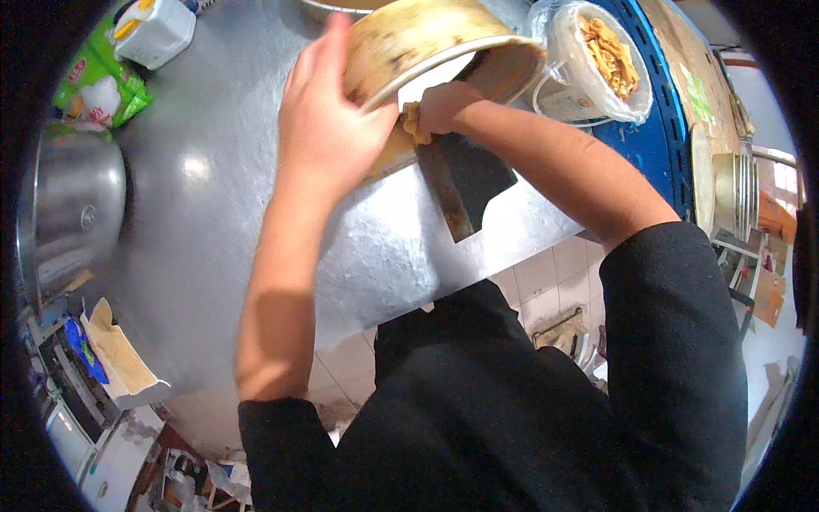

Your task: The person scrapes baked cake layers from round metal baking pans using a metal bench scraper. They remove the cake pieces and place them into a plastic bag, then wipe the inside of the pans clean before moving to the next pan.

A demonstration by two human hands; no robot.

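A round, yellowish pan with dark stains on its wall is tilted on its side above a shiny metal table. My left hand grips its near-left rim, thumb raised along the outer wall. My right hand reaches to the pan's opening and holds a crumpled brown piece, cloth or paper. Fingers of the right hand are partly hidden. Beneath the pan is a dark angular patch on the tabletop; I cannot tell whether it is an object or a reflection.
At the right, a lined plastic bucket holds crumpled brown pieces, near a blue surface. A steel pot, green bag and white jug stand left. An open carton sits near the left corner.
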